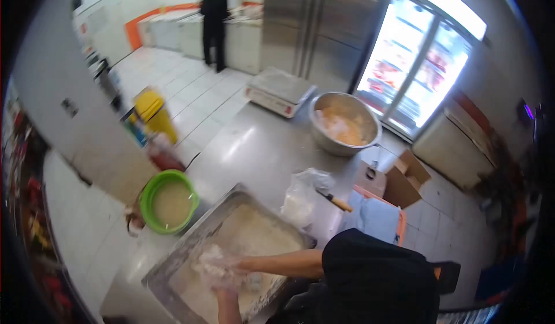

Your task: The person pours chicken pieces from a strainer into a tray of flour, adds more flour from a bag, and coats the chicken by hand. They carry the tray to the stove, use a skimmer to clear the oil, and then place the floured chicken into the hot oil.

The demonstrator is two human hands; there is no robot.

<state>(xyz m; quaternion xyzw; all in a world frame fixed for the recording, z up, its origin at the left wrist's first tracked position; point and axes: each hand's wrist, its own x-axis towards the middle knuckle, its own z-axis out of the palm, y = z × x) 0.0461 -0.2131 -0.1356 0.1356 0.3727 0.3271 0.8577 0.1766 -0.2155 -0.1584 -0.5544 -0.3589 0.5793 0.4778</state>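
Note:
A wide metal tray (254,202) holds pale flour-like powder (248,226). Over its near left part, my right hand (230,266) comes in from the right and my left hand (227,292) from below, close together. Both are dusted white and appear closed around a white, powder-coated clump (211,265); blur hides most of the fingers and what lies inside the coating. Just beyond the tray's left edge stands a green tub (148,208) of cloudy, pale liquid (172,204).
On the steel table (231,145) are a clear plastic bag (303,194), a wooden-handled knife (335,201), a scale (277,93) and a steel bowl (324,136) of orange-coloured food (347,127). A cardboard box (407,176) sits to the right. A person in black (215,20) stands far back.

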